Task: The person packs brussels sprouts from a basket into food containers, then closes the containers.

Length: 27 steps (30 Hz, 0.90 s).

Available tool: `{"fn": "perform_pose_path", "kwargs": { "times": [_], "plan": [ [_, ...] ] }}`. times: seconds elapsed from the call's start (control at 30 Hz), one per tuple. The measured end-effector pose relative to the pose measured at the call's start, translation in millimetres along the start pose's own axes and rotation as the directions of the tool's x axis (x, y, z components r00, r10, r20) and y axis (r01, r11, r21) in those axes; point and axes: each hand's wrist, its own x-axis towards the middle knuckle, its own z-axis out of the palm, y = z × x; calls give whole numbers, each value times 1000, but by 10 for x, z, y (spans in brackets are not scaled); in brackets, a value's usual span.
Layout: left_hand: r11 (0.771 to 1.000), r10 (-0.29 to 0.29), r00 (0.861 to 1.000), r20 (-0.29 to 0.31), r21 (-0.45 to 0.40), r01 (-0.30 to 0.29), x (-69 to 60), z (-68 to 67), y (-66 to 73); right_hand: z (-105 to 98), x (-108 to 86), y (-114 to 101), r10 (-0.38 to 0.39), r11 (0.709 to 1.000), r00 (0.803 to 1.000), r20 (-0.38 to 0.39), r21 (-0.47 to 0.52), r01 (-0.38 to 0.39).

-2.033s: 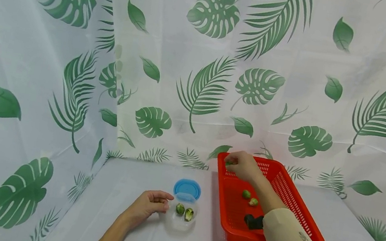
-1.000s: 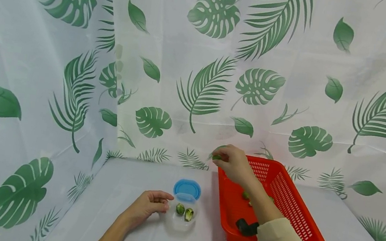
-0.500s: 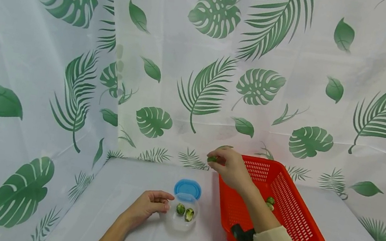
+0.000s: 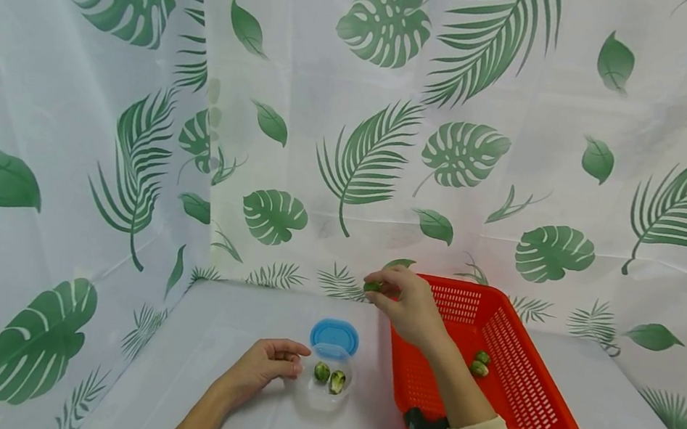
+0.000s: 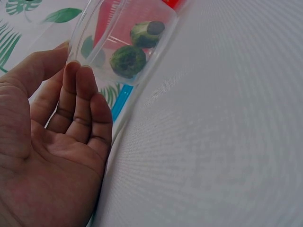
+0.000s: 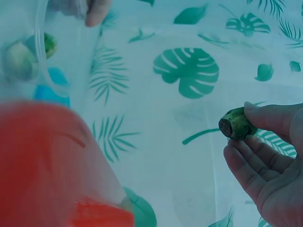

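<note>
My right hand (image 4: pixel 409 308) pinches a Brussels sprout (image 6: pixel 236 124) between thumb and fingertips, raised above the table near the basket's far left corner. Its cut stem end shows in the right wrist view. My left hand (image 4: pixel 261 366) holds the rim of a small clear plastic container (image 4: pixel 319 400) from its left side, thumb and fingertips at the edge. Inside that container lie two Brussels sprouts, a rounder one (image 4: pixel 321 371) and a paler one (image 4: pixel 337 382). Two more sprouts (image 4: pixel 480 363) sit in the red basket (image 4: pixel 553 412), partly below my right forearm.
A blue lid (image 4: pixel 334 335) lies flat on the white table (image 4: pixel 224 315), just behind the container. The red basket's perforated walls stand right of the container. A leaf-patterned curtain (image 4: pixel 354 135) hangs behind and to the left.
My right hand has carried the sprout left from over the basket's far corner to beyond its left rim, and slightly down lately. The left hand and container stay in place.
</note>
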Motion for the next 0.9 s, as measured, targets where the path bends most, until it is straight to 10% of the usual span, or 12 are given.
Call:
{"fn": "perform_pose_path", "kwargs": {
  "times": [0.9],
  "plan": [
    [1000,-12,1000,-23,13,13,-4,15,14,322,-225,86,47,993,998,41,105,-51]
  ]
}}
